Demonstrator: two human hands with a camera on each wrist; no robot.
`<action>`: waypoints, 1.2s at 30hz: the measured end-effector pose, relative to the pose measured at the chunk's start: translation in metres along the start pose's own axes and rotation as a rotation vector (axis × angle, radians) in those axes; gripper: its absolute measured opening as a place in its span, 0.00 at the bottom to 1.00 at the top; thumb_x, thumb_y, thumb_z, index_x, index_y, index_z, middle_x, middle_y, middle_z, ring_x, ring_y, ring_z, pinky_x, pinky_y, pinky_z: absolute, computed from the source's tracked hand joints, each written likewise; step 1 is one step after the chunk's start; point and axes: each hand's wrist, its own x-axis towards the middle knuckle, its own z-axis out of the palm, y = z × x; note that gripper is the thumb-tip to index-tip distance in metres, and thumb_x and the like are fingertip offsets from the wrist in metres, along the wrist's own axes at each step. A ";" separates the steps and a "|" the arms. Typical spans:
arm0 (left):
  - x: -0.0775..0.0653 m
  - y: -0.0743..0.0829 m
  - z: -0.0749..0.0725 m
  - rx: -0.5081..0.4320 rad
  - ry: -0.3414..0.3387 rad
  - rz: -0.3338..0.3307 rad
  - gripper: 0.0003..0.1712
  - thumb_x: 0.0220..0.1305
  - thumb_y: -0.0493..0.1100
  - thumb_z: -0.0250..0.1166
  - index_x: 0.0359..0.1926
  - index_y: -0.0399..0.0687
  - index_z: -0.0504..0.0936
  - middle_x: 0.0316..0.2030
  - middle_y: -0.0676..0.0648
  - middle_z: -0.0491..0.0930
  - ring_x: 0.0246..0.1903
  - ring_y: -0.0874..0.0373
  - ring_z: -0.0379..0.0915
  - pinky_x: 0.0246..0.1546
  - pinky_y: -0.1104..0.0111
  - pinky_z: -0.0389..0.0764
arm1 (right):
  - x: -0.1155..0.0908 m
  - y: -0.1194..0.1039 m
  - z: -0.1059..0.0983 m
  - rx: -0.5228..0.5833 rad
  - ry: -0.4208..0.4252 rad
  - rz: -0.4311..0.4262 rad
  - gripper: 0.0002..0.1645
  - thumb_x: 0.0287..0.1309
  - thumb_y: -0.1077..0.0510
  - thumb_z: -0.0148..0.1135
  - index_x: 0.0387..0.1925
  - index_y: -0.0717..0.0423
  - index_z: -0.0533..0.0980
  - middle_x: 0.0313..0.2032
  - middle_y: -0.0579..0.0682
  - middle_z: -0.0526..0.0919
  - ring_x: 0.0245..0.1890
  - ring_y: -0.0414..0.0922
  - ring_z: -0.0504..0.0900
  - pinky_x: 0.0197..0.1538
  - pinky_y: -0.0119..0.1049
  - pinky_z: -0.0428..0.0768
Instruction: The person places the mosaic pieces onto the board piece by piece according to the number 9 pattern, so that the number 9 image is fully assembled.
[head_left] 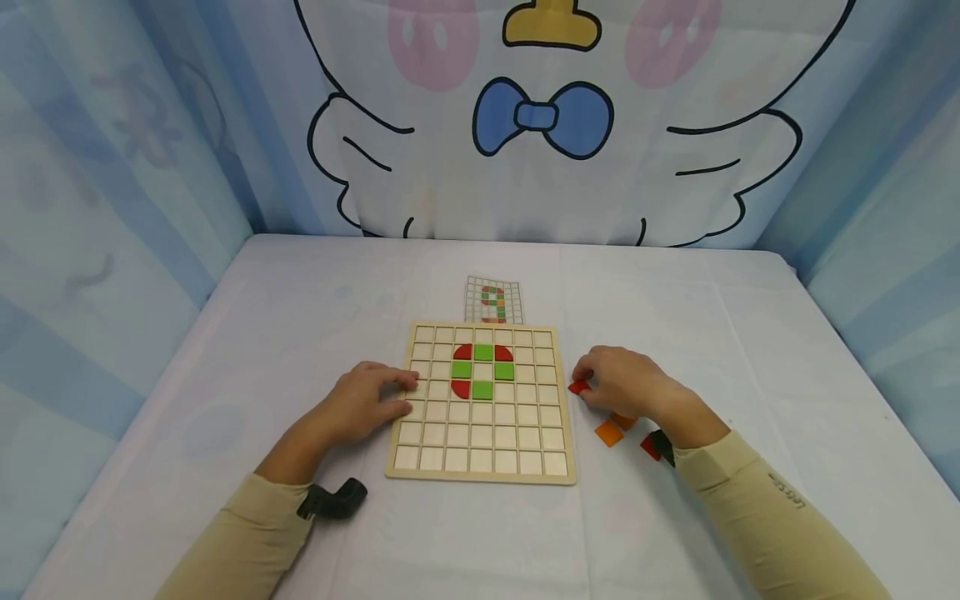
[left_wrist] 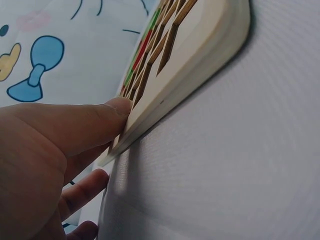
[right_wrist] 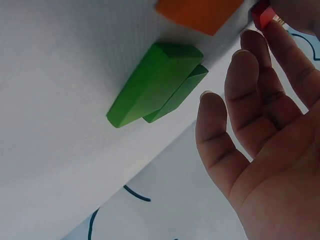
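A wooden grid board [head_left: 480, 478] lies on the table. In its upper middle, several green square tiles [head_left: 483, 390] and red quarter-round tiles [head_left: 460, 389] form a ring. My left hand [head_left: 360, 404] rests at the board's left edge; the left wrist view has its thumb [left_wrist: 95, 122] against the rim. To the board's right, my right hand [head_left: 618, 382] pinches a red tile [head_left: 577, 387] between thumb and index finger, low over the table. Its other fingers hang loosely bent in the right wrist view, near two green tiles [right_wrist: 155, 85], which the hand hides from the head view.
Orange tiles [head_left: 609, 432] and another red tile [head_left: 651, 447] lie below the right hand, close to the forearm. Behind the board, partly covered by it, is a pattern card [head_left: 492, 287] with a similar grid. A printed curtain [head_left: 540, 192] hangs beyond the table [head_left: 300, 275].
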 end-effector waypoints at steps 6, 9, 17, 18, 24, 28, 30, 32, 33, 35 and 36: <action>0.000 0.000 0.000 -0.004 0.002 0.004 0.14 0.67 0.43 0.68 0.52 0.47 0.85 0.62 0.49 0.78 0.64 0.42 0.64 0.61 0.44 0.65 | -0.004 0.003 -0.003 0.105 -0.007 0.062 0.20 0.60 0.56 0.65 0.54 0.56 0.80 0.48 0.51 0.82 0.44 0.50 0.77 0.51 0.49 0.77; 0.000 0.000 -0.001 -0.001 0.000 0.005 0.13 0.67 0.43 0.68 0.52 0.48 0.85 0.62 0.49 0.78 0.64 0.42 0.64 0.61 0.44 0.64 | -0.008 0.008 -0.005 0.149 -0.003 0.087 0.21 0.60 0.56 0.65 0.55 0.55 0.80 0.47 0.52 0.82 0.43 0.50 0.76 0.48 0.48 0.77; 0.000 0.000 -0.001 0.001 -0.005 0.004 0.14 0.67 0.43 0.68 0.52 0.47 0.85 0.62 0.49 0.78 0.64 0.42 0.64 0.61 0.43 0.64 | -0.016 0.022 -0.010 0.172 0.028 0.097 0.24 0.59 0.54 0.67 0.56 0.55 0.80 0.42 0.51 0.83 0.42 0.49 0.77 0.44 0.45 0.78; 0.000 0.000 -0.001 0.000 -0.004 0.003 0.14 0.67 0.42 0.68 0.52 0.47 0.85 0.62 0.49 0.78 0.64 0.42 0.64 0.61 0.43 0.64 | -0.017 0.023 -0.010 0.172 0.032 0.099 0.24 0.59 0.53 0.68 0.56 0.55 0.80 0.42 0.50 0.83 0.42 0.48 0.78 0.45 0.45 0.78; 0.000 0.001 -0.001 -0.004 -0.003 -0.004 0.14 0.67 0.42 0.68 0.53 0.47 0.85 0.62 0.49 0.78 0.64 0.42 0.64 0.61 0.44 0.65 | -0.022 0.030 -0.009 0.183 0.047 0.135 0.25 0.59 0.52 0.71 0.56 0.56 0.80 0.44 0.53 0.83 0.43 0.51 0.78 0.46 0.48 0.78; 0.000 0.001 -0.001 -0.001 -0.004 -0.010 0.14 0.67 0.43 0.68 0.52 0.48 0.85 0.62 0.49 0.77 0.64 0.42 0.63 0.62 0.44 0.64 | -0.023 0.035 -0.007 0.184 0.051 0.156 0.25 0.59 0.52 0.71 0.56 0.56 0.80 0.45 0.54 0.83 0.45 0.53 0.78 0.47 0.49 0.78; 0.000 0.001 -0.001 -0.001 -0.004 -0.011 0.14 0.67 0.43 0.68 0.52 0.48 0.85 0.62 0.49 0.77 0.65 0.42 0.63 0.62 0.43 0.64 | -0.023 0.037 -0.006 0.184 0.053 0.161 0.25 0.59 0.52 0.71 0.57 0.57 0.80 0.44 0.53 0.83 0.46 0.54 0.78 0.48 0.50 0.78; 0.000 0.001 -0.001 -0.001 -0.005 -0.011 0.14 0.67 0.43 0.68 0.52 0.48 0.85 0.62 0.49 0.77 0.65 0.42 0.63 0.62 0.43 0.64 | -0.024 0.038 -0.006 0.186 0.053 0.165 0.25 0.59 0.53 0.71 0.57 0.57 0.80 0.44 0.52 0.84 0.45 0.53 0.78 0.49 0.50 0.78; 0.000 0.001 -0.001 -0.001 -0.005 -0.011 0.14 0.67 0.43 0.68 0.52 0.47 0.85 0.62 0.49 0.77 0.65 0.42 0.63 0.62 0.43 0.64 | -0.024 0.038 -0.006 0.185 0.052 0.167 0.25 0.59 0.53 0.71 0.57 0.57 0.80 0.43 0.52 0.84 0.45 0.53 0.78 0.49 0.50 0.78; 0.000 0.001 -0.001 -0.001 -0.005 -0.011 0.14 0.67 0.43 0.68 0.52 0.47 0.85 0.62 0.49 0.77 0.65 0.41 0.63 0.62 0.43 0.63 | -0.024 0.039 -0.005 0.188 0.050 0.171 0.25 0.60 0.53 0.72 0.56 0.58 0.80 0.42 0.52 0.84 0.44 0.53 0.78 0.48 0.50 0.78; 0.000 0.001 -0.001 -0.001 -0.005 -0.010 0.14 0.67 0.43 0.68 0.52 0.47 0.85 0.62 0.49 0.77 0.65 0.41 0.63 0.62 0.43 0.63 | -0.024 0.039 -0.005 0.189 0.048 0.175 0.25 0.60 0.53 0.72 0.56 0.58 0.80 0.42 0.51 0.83 0.43 0.52 0.78 0.48 0.49 0.78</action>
